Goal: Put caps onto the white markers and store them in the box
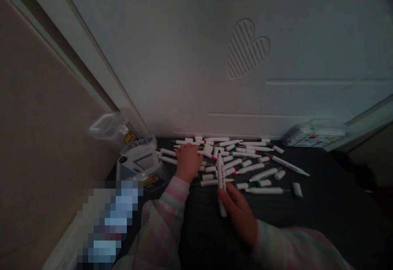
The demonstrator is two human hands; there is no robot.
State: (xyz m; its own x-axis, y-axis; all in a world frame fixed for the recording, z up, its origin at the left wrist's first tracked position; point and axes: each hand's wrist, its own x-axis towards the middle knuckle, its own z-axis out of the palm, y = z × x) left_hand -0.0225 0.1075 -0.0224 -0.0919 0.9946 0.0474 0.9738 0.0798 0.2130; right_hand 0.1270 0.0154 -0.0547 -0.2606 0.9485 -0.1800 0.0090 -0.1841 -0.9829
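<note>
My right hand (241,210) grips a white marker (221,180) upright between thumb and fingers, its uncapped dark tip pointing up. My left hand (188,161) is down among the loose markers, its fingers curled, and what lies under them is hidden. Around both hands spread several white double-ended markers (250,168), many with bare tips. Loose white caps with coloured bands lie between them, such as a green-banded cap (297,190) at the right and a cap with an orange edge (280,174).
Left of the pile stands a clear plastic case (141,161) with its lid (112,127) tipped back. A package of markers (316,134) rests at the back right. The dark tabletop (331,188) meets a white panel (190,57) with carved hearts. A blurred-out patch covers the lower left.
</note>
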